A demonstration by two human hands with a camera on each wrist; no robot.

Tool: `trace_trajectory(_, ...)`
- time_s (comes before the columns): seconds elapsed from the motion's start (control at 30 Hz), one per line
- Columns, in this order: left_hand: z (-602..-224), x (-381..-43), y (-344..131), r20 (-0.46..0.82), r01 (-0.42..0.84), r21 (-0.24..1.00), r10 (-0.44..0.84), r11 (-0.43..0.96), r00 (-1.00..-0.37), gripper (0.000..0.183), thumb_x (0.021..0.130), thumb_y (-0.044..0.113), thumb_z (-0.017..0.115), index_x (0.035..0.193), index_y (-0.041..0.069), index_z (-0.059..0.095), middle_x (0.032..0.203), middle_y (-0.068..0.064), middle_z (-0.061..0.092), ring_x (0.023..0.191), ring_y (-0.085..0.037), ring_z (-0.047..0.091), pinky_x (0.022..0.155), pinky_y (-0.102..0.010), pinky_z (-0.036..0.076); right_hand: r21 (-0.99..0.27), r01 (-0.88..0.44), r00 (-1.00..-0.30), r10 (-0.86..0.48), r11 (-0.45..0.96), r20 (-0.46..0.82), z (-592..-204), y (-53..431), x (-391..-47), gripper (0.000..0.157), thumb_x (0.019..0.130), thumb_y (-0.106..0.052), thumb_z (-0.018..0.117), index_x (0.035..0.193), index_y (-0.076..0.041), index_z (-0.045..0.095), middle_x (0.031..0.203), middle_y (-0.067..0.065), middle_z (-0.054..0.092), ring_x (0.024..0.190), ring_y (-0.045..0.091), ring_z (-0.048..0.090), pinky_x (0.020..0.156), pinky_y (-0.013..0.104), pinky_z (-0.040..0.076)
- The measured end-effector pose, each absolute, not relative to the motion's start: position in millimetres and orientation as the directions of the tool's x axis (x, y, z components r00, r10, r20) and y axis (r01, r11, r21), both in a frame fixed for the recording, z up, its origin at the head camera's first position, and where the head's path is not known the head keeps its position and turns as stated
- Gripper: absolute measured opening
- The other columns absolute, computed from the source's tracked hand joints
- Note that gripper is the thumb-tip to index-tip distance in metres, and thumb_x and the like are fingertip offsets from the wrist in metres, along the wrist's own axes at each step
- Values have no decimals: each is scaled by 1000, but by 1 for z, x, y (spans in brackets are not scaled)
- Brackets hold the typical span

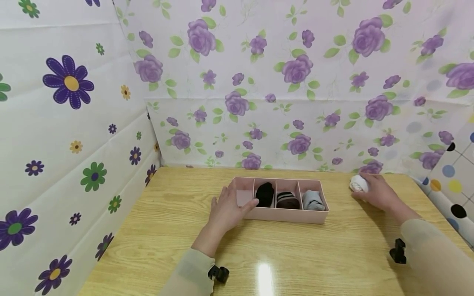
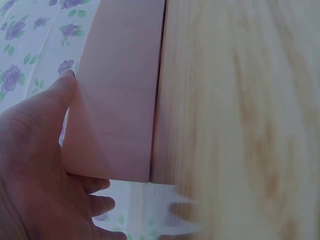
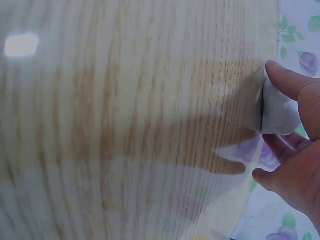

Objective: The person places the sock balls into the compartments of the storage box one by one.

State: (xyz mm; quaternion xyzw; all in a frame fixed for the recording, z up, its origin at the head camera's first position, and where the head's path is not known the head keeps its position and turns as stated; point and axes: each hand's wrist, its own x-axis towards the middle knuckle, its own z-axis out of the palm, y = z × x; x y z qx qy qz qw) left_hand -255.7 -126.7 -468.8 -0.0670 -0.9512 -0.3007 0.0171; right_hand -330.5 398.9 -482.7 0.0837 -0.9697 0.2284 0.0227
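Observation:
A pink divided box (image 1: 285, 215) stands on the wooden table. Its leftmost compartment shows a bare floor. The others hold, left to right, a black rolled sock (image 1: 265, 195), a brown striped sock (image 1: 287, 201) and a light grey sock (image 1: 313, 201). My left hand (image 1: 226, 209) touches the box's left end, its thumb over the front rim and its fingers fairly straight along the end. Far to the right, my right hand (image 1: 378, 192) holds a white rolled sock (image 1: 358, 183) between thumb and fingers, at the table's back edge. The palm side partly hides that sock in the right wrist view.
The wooden table (image 1: 177, 230) ends at a flowered curtain (image 1: 207, 135) behind and another flowered sheet (image 1: 92, 164) on the left. A dotted cloth (image 1: 455, 172) hangs at the right. Small black devices (image 1: 219, 274) sit on both wrists.

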Motion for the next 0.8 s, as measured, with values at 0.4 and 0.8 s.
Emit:
trace_trajectory(0.4,-465,-256,-131,82,181,612,165,770,-983,120,97,77,69,178,8,13,179,-17,31,163,-39,32,125,-79,16,-457,-157,-987,-152,875,47,-480,400,-326,99,101,-41,83,165,15,31,158,50,34,133,70,45,101,80,43)
trace_trajectory(0.8,-466,-256,-132,90,197,625,181,756,-979,120,97,73,72,178,6,13,179,-18,30,165,-42,27,125,-79,15,-447,-180,-983,-141,876,119,-480,393,-320,95,104,-38,80,165,15,31,156,52,35,137,71,39,104,82,39)
